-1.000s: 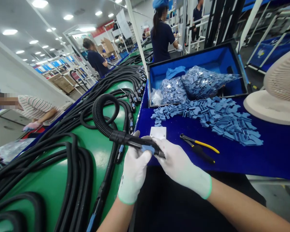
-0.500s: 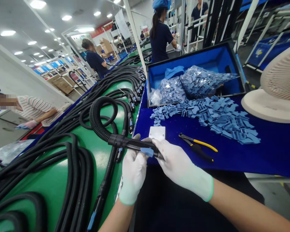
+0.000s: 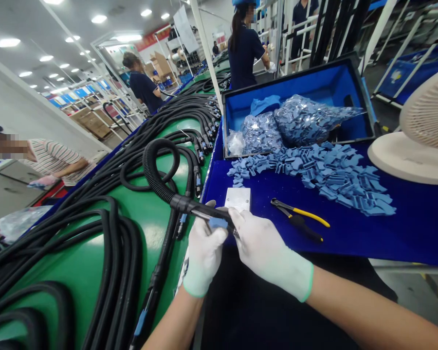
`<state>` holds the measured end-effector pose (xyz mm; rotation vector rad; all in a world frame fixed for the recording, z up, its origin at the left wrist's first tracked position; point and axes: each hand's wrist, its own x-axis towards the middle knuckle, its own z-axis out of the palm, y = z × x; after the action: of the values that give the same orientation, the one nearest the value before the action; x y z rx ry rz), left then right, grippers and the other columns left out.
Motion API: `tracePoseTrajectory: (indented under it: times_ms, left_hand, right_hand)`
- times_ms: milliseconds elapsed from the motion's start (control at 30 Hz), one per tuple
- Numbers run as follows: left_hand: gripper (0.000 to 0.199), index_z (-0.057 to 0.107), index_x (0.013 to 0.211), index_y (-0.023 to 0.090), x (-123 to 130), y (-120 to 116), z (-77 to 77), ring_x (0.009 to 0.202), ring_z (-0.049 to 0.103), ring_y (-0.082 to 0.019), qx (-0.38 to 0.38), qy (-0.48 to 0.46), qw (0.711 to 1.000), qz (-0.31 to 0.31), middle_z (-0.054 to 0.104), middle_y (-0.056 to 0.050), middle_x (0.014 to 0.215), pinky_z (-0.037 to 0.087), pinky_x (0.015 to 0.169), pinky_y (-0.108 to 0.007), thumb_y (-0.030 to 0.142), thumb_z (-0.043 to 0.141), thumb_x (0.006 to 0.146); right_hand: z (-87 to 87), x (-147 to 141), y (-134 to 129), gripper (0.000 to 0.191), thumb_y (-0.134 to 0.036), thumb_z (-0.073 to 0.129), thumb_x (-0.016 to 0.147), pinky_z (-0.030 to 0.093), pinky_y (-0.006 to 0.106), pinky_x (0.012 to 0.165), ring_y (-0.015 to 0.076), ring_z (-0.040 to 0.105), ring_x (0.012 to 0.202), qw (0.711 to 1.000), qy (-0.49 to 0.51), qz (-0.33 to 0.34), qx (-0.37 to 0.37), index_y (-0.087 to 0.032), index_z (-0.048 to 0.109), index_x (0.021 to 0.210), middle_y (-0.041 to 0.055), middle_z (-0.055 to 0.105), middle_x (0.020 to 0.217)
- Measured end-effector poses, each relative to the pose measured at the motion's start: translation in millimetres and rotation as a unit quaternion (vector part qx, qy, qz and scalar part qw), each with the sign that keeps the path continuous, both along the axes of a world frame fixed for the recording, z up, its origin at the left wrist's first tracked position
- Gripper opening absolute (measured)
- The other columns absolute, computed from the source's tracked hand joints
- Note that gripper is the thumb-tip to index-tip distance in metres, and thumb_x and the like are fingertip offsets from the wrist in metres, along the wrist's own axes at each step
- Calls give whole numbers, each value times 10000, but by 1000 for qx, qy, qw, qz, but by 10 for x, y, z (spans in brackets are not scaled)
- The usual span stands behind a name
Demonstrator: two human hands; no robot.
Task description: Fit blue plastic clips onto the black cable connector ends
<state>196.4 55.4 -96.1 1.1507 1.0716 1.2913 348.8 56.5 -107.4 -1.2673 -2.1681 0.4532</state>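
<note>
My left hand and my right hand, both in white gloves with green cuffs, grip a black cable handle over the table edge. A blue clip sits on the handle between my hands. A ribbed tip pokes out beside my right fingers. From the handle, a black corrugated hose loops back onto the green table. Just beyond my hands lies a small white plate on a dark blue mat. Yellow-handled pliers rest to the right.
Loose blue clips are heaped on the mat below an open blue-lined case holding bagged clips. A white fan stands at right. Coiled black cables cover the green table at left. Several co-workers stand farther off.
The handle's ribbed tip and blue clip have shifted left toward my left hand, and my hands have drawn slightly closer. The whole view has tilted a little.
</note>
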Motion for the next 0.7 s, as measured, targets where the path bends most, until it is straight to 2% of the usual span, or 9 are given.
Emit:
tracePoseTrajectory:
  times_ms: [133, 233, 267, 333, 400, 433, 500, 600, 700]
  left_hand:
    - [592, 562, 1363, 173, -469, 82, -39, 1048, 689, -267, -47, 40, 998, -21, 692, -115, 1184, 550, 963, -395, 337, 776, 835]
    - [782, 380, 1545, 223, -1132, -24, -137, 1073, 692, -257, -58, 147, 980, 118, 663, -115, 1283, 555, 957, -385, 346, 737, 861]
    - [818, 304, 1590, 244, -1368, -118, -181, 1153, 669, -261, -60, 218, 957, 181, 626, -119, 1370, 528, 1016, -391, 357, 704, 886]
    - [795, 270, 1616, 244, -1782, -381, -276, 1318, 582, -282, -94, 410, 871, 254, 538, -130, 1505, 443, 1128, -399, 372, 639, 923]
    - [757, 344, 1590, 193, -2054, -686, -368, 1312, 589, -339, -189, 573, 769, 212, 566, -173, 1473, 440, 1115, -435, 419, 616, 920]
    - [757, 388, 1565, 173, -2125, -828, -408, 1244, 633, -367, -243, 619, 728, 167, 624, -191, 1395, 471, 1061, -451, 457, 624, 904]
    - [795, 425, 1532, 162, -2151, -1049, -471, 1065, 712, -384, -319, 650, 684, 91, 730, -182, 1183, 522, 912, -434, 513, 659, 858]
    - [788, 418, 1521, 186, -2023, -1162, -530, 931, 742, -366, -332, 664, 666, 76, 771, -131, 979, 514, 775, -381, 504, 653, 839]
    - [753, 430, 1496, 127, -1924, -990, -571, 930, 736, -388, -312, 687, 646, 111, 767, -166, 944, 502, 769, -398, 457, 617, 845]
  right_hand:
    - [-112, -215, -66, 730, -183, 593, 909, 576, 453, 933, 333, 683, 1075, 993, -3, 68, -98, -74, 338, 1584, 223, 658, 1275]
    - [-190, -201, -96, 804, -306, 683, 903, 516, 473, 1077, 352, 609, 1269, 982, 17, 123, -139, -104, 339, 1601, 213, 578, 1443]
    - [-218, -160, -87, 763, -313, 678, 912, 490, 476, 1113, 352, 577, 1318, 982, 19, 125, -140, -110, 379, 1584, 205, 557, 1477]
    - [-276, -61, -51, 630, -273, 643, 933, 477, 475, 1129, 338, 576, 1325, 983, 10, 117, -141, -119, 478, 1521, 187, 576, 1461]
    - [-331, 15, -24, 515, -236, 610, 942, 506, 472, 1091, 319, 625, 1254, 983, -7, 115, -144, -139, 560, 1445, 167, 629, 1388]
    - [-352, 34, -23, 475, -228, 604, 942, 518, 475, 1069, 314, 643, 1219, 982, -16, 119, -143, -154, 588, 1411, 157, 648, 1354]
    - [-378, 35, -53, 418, -215, 604, 935, 526, 493, 1041, 317, 658, 1179, 981, -35, 131, -136, -177, 628, 1350, 145, 674, 1295]
    - [-378, -5, -136, 368, -193, 606, 927, 522, 506, 1020, 318, 663, 1145, 978, -52, 154, -132, -192, 657, 1291, 137, 692, 1230]
    - [-358, -17, -191, 352, -189, 598, 929, 529, 495, 994, 312, 669, 1120, 971, -51, 182, -149, -204, 662, 1275, 127, 696, 1200]
